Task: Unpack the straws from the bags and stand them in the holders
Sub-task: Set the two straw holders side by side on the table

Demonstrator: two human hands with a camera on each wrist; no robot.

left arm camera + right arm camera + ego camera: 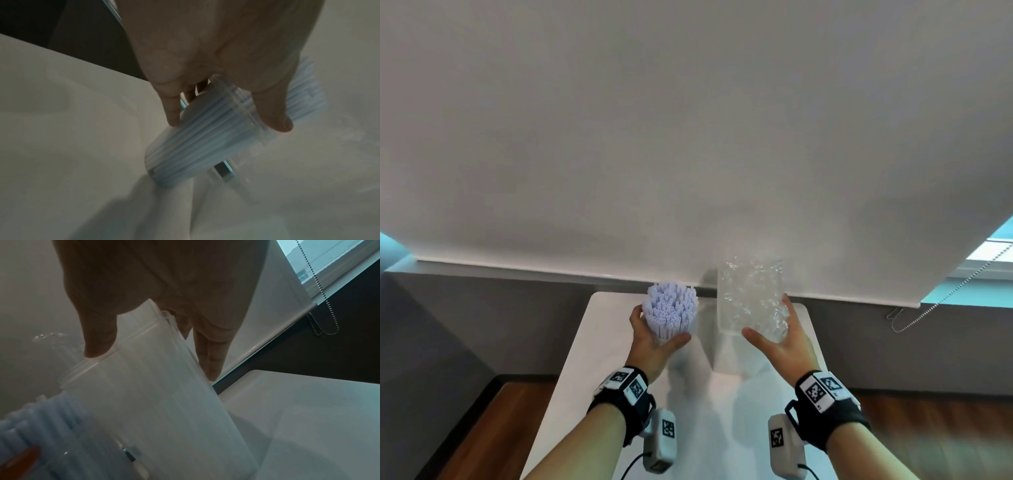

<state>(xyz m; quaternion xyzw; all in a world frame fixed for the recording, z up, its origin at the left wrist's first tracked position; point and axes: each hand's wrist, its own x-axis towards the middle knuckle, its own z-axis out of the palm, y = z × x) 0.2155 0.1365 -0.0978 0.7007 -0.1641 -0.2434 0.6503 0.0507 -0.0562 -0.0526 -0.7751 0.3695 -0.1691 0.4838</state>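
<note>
My left hand (659, 325) grips a clear round holder (665, 338) packed with white straws (671, 308) whose open ends fan out above its rim. In the left wrist view the thumb and fingers of that hand (226, 124) wrap the round holder (205, 138), which is tilted, and the straws (304, 100) stick out past the rim. My right hand (767, 317) grips a taller clear rectangular holder (750, 294) with crinkled clear plastic showing in it. In the right wrist view the hand (155, 363) has its thumb on one face of the rectangular holder (154, 402) and its fingers on the far side.
Both holders are over the far end of a narrow white table (599, 359). A large white roller blind (688, 137) hangs just behind it, with its bead chain (914, 308) at the right. Wooden floor (482, 428) lies on either side of the table.
</note>
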